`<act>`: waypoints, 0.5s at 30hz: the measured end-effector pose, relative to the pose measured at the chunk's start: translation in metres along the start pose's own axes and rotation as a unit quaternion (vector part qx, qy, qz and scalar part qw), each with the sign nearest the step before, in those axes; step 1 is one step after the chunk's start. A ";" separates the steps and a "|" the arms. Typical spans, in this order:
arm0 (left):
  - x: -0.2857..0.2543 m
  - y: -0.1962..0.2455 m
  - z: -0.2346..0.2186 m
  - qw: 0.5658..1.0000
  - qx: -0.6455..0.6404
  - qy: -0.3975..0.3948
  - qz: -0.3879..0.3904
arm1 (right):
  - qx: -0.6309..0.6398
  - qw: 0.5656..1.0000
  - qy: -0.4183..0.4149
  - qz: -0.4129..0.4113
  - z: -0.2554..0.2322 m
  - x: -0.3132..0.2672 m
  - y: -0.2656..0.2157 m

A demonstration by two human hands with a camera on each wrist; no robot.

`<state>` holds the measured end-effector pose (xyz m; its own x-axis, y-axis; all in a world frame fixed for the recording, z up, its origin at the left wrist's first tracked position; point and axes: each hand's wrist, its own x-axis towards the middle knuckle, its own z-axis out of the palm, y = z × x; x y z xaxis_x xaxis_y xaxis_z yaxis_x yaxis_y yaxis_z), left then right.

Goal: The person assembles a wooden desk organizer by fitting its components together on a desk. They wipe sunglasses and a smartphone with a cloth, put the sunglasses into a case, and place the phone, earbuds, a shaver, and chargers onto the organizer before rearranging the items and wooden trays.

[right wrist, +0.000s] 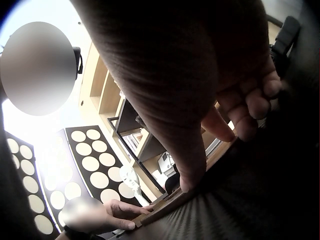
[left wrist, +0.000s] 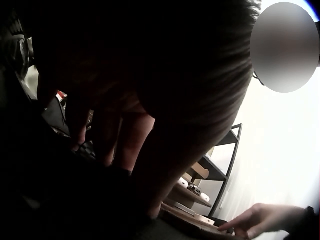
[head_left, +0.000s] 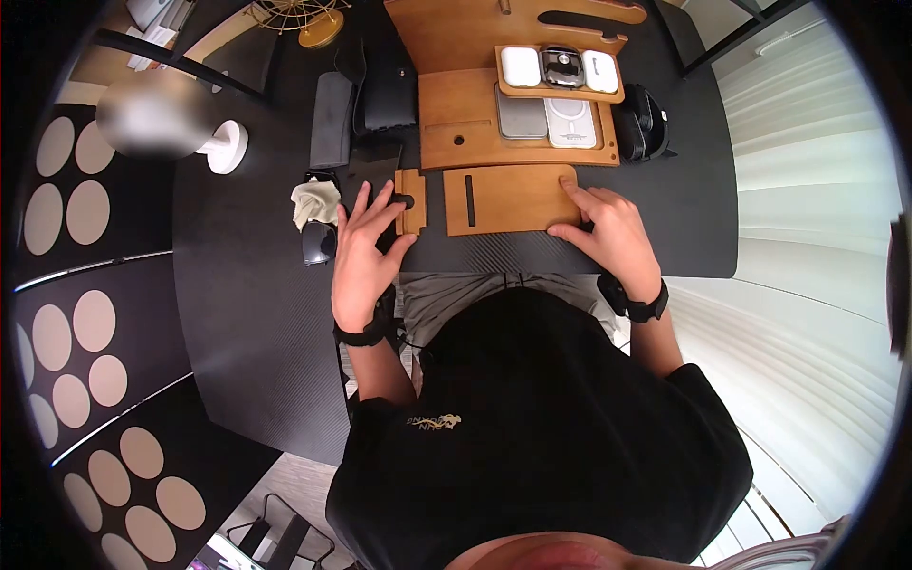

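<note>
A flat wooden board (head_left: 518, 204) with a dark slot near its left end lies along the desk's front edge. My right hand (head_left: 616, 228) holds its right end, thumb at the near edge and index finger by the far corner. To its left, across a narrow gap, lies a small notched wooden piece (head_left: 410, 180) with a black round spot. My left hand (head_left: 366, 261) rests beside and partly over this piece, fingers fairly straight and spread, thumb at its near end. The left wrist view is very dark; there the left hand (left wrist: 135, 135) hides the small piece.
Behind the board stands a wooden desk organizer (head_left: 456, 104) bearing white cases, a watch and flat pads. A black case (head_left: 644, 123) lies right of it. At left are a grey box (head_left: 332, 119), a beige cloth (head_left: 315, 201), sunglasses (head_left: 320, 243) and a white stand (head_left: 228, 147).
</note>
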<state>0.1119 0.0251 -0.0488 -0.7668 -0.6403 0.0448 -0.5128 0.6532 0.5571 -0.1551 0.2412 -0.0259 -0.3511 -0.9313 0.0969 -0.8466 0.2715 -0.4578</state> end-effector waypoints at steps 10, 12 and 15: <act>0.005 0.004 0.000 0.998 0.060 0.019 0.026 | 0.001 1.000 -0.008 -0.006 0.003 0.004 -0.004; 0.004 0.006 0.000 0.998 0.054 0.015 0.032 | 0.001 1.000 -0.011 -0.006 0.005 0.005 -0.006; 0.005 0.011 0.004 0.998 0.042 0.024 0.037 | 0.008 1.000 -0.018 -0.003 0.006 0.005 -0.009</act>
<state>0.1011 0.0307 -0.0459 -0.7847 -0.6073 0.1243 -0.4884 0.7292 0.4792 -0.1468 0.2322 -0.0265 -0.3312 -0.9411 0.0684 -0.8419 0.2620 -0.4717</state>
